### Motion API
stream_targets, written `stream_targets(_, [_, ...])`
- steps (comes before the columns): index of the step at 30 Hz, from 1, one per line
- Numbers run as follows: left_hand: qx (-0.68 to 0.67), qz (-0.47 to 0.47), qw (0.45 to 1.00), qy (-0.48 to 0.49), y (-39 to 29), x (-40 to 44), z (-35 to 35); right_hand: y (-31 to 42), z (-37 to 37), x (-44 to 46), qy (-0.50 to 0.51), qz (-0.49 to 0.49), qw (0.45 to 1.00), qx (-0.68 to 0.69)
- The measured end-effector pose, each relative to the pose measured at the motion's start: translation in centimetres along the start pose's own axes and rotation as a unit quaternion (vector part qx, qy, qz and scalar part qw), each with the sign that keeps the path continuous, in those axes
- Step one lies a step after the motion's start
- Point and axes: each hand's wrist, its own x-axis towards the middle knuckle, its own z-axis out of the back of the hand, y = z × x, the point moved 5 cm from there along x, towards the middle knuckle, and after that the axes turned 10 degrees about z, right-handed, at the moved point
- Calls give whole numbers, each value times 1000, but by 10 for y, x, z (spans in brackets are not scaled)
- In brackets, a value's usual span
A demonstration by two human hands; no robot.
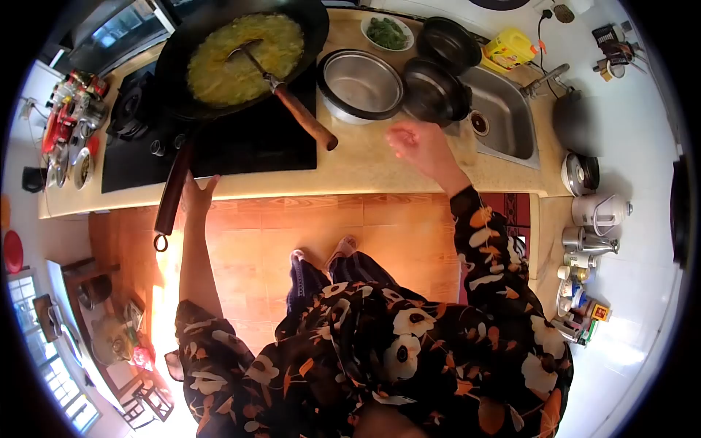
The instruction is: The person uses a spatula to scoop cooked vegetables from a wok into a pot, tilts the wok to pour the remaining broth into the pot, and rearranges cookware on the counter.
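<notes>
**Wok at eleven o'clock, wooden-handled turner leaning in it, neither hand on the turner**

The wok (315,33) sits over the black stove (252,146) at eleven o'clock, holding yellow-green food (223,77). The turner's (293,106) head lies in the food, and its shaft crosses the rim so that the wooden handle slants towards the middle of the view. The wok's long handle (173,193) reaches past the counter edge, ending near nine o'clock.

The left hand (197,193) is between nine and ten, just beside that handle at the counter's front edge. Its thumb stands apart; the other fingers are partly hidden, so I cannot tell whether they touch anything.

The right hand (416,142) is between one and two, above the countertop (365,157). Its fingers curl inward; I cannot tell whether the tips meet or pinch something small.

A metal pot (361,82) stands at twelve, with a plate (367,31) of greens (387,33) behind it. Two dark pans (431,91) are at one o'clock, near the right hand, and the sink (504,124) lies towards two.
</notes>
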Motion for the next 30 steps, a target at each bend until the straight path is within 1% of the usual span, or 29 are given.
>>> stream_targets(1, [3, -4, 1000, 9, 4, -1, 1, -25, -8, 2, 8, -122, 987, 104])
stream_targets(2, [10, 13, 1000, 15, -1, -5, 6, -36, -13, 8, 10, -115, 988, 102])
stream_targets(3, [7, 14, 1000, 11, -1, -4, 9, -55, -15, 9, -64, -174, 964, 190])
stream_targets(4, [6, -2, 1000, 15, -1, -4, 11, -70, -18, 5, -139, -233, 922, 276])
stream_targets(5, [6, -17, 1000, 22, 0, -7, 8, -76, -23, 8, -143, -236, 921, 276])
stream_targets(6, [7, -20, 999, 25, 5, -11, 3, -81, -32, 16, -161, -240, 898, 331])
stream_targets(7, [5, -50, 999, -6, 9, -12, 2, -80, -38, 26, -179, -240, 873, 384])
stream_targets(8, [3, -82, 996, -40, 9, -15, 1, -76, -42, 35, -207, -253, 863, 385])
stream_targets(9, [-26, -110, 989, -95, 9, -26, -3, -80, -45, 41, -213, -251, 860, 389])
stream_targets(11, [-67, -109, 973, -193, -1, -54, -6, -90, -51, 52, -302, -214, 846, 384])
stream_targets(12, [-96, -115, 968, -199, -10, -74, -5, -85, -53, 53, -305, -207, 843, 392])
stream_targets(13, [-127, -121, 964, -202, -20, -98, -9, -76, -48, 45, -303, -182, 864, 358])
stream_targets(14, [-229, -167, 939, -195, -28, -120, -25, -67, -43, 31, -301, -159, 884, 319])
stream_targets(15, [-354, -80, 932, 15, -39, -135, -48, -52, -39, 15, -302, -170, 887, 305])
stream_targets(16, [-462, -83, 873, 136, -60, -155, -60, -39, -38, -5, -285, -152, 898, 300])
stream_targets(17, [-573, 21, 766, 290, -98, -180, -48, -28, -39, -24, -265, -140, 908, 292])
stream_targets(18, [-620, 43, 703, 346, -128, -194, -41, -18, -45, -38, -264, -153, 909, 284])
stream_targets(19, [-658, 67, 633, 403, -155, -205, -39, -6, -52, -55, -296, -141, 903, 279])
stream_targets(20, [-698, 91, 564, 432, -184, -214, -27, 3, -57, -78, -331, -132, 895, 270])
stream_targets(21, [-735, 113, 493, 453, -204, -221, -20, 13, -62, -96, -338, -148, 892, 261])
stream_targets(22, [-732, 113, 488, 461, -212, -227, -24, 25, -64, -102, -337, -126, 895, 265])
stream_targets(23, [-738, 147, 486, 445, -215, -230, -29, 32, -65, -106, -335, -103, 896, 272])
stream_targets(24, [-739, 182, 487, 428, -215, -233, -32, 33, -66, -112, -349, -96, 883, 300])
stream_targets(25, [-731, 179, 494, 436, -217, -236, -33, 31, -65, -118, -360, -98, 877, 303])
stream_targets(27, [-740, 160, 523, 392, -220, -241, -30, 22, -62, -127, -347, -106, 881, 303])
stream_targets(28, [-730, 151, 530, 405, -224, -244, -30, 17, -56, -135, -365, -107, 873, 305])
stream_targets(30, [-699, 133, 615, 339, -233, -244, -24, 5, -47, -151, -324, -136, 840, 413])
